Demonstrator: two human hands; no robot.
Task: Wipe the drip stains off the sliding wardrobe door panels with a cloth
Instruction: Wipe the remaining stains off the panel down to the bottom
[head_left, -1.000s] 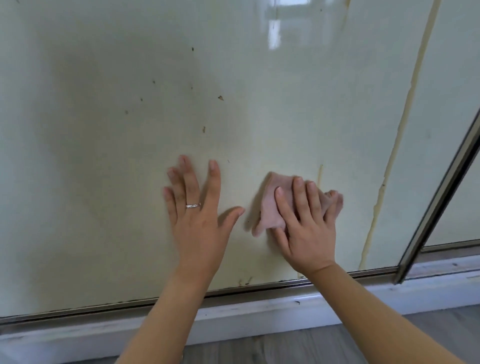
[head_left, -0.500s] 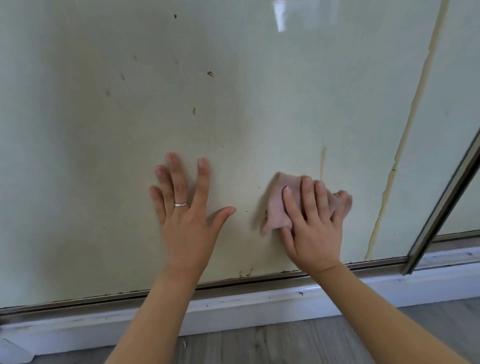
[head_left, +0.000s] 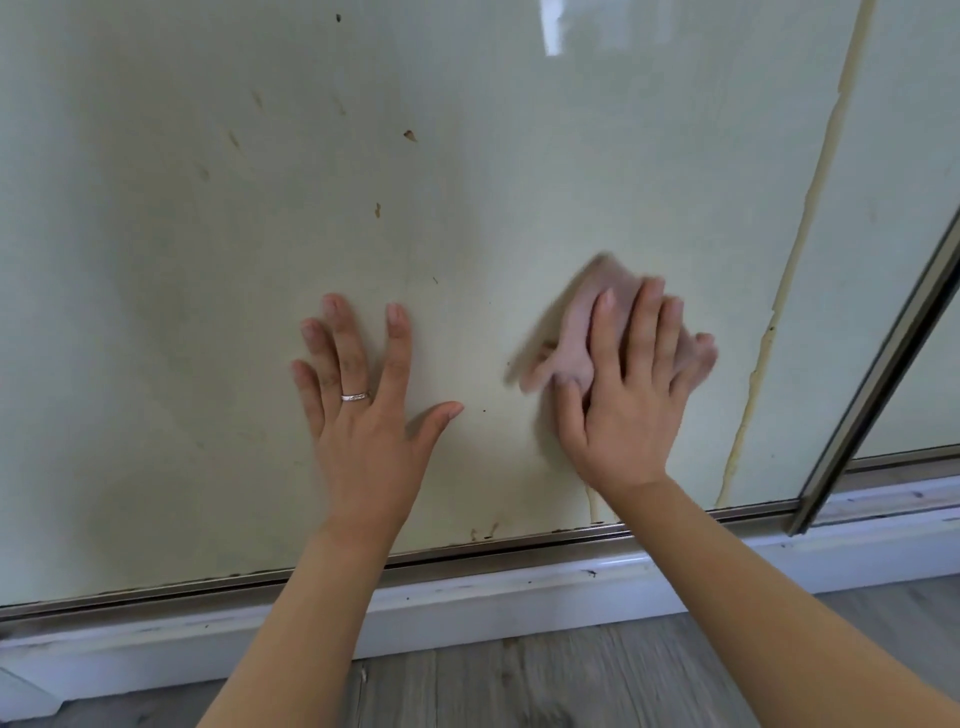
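The door panel (head_left: 467, 208) fills most of the frame, pale green and glossy, with loads of bare surface above and left of my hands. Its bottom edge sits in a metal track (head_left: 519, 548) over a white baseboard (head_left: 467, 597), grey floor (head_left: 519, 680) at the bottom. One long drip stain (head_left: 795, 260) runs down the right side; a second panel's frame (head_left: 883, 364) cuts in at far right. Two hands: left hand (head_left: 366, 410) flat on the panel, fingers spread straight, holding nothing. Right hand (head_left: 631, 400) presses one pink cloth (head_left: 576, 338) against the panel with straight fingers, right of centre, blurry. A few small brown specks, upper middle.
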